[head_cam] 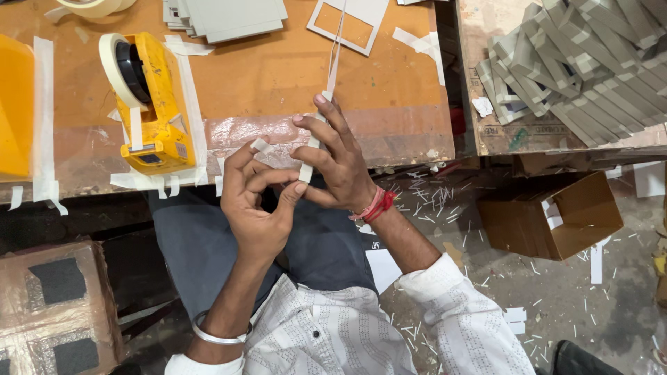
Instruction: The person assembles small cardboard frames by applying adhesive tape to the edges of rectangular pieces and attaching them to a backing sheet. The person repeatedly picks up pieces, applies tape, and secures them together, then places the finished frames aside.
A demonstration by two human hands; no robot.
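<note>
Left hand (257,208): fingers curled, thumb and forefinger pinching a short piece of tape (261,145) just above the bench (292,76) edge.
Right hand (337,163): fingers spread along a thin grey strip (310,149), gripping it upright over the lap.
Strip: runs from between the hands up across the bench toward a grey card frame (347,24).
Step in hand: judging by the pose, the tape is about to go onto the strip's lower end.
Next move calls for: steady strip, tape brought square and pressed flat.
Nearby: yellow tape dispenser (149,104) left of the hands; stacked grey strips (577,62) far right.
</note>
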